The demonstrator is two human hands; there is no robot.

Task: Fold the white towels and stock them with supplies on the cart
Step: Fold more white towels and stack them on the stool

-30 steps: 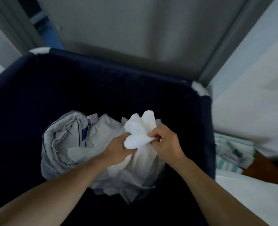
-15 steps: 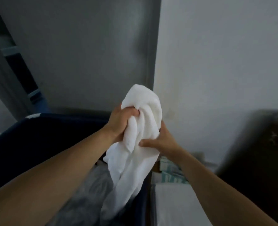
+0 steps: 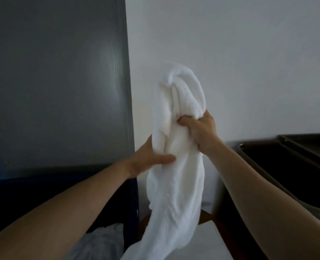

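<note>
Fingers [image 3: 184, 122] on the right hand [image 3: 202, 134] are curled tight into the white towel [image 3: 176, 175], bunching a fistful of it, so that hand is definitely holding it. Left hand [image 3: 146, 160] sits a bit lower on the other side, thumb laid flat across the front of the cloth and the rest of its fingers tucked behind where I can't see them, looks like a pinch grip. So the towel is up in the air between both hands: a rounded scrunched lump pokes up above the right fingers, and a long loose tail hangs below both hands and runs off the bottom edge of the view

Straight below the left fingers, closest in, there's some crumpled pale linen [image 3: 102, 239] lying inside a dark navy laundry bin [image 3: 14, 199], whose rim runs under the left forearm. Below the right fingers is a flat white surface [image 3: 209, 241], can't tell what exactly, with a bit of brown wood [image 3: 207, 215] showing just beside the towel's tail. Off to the right of the right fingers sits a dark tub [image 3: 296, 169] with a rounded rim. Farthest back, a grey door [image 3: 52, 81] stands beyond the left fingers and a plain white wall [image 3: 239, 53] behind the towel and the right fingers
</note>
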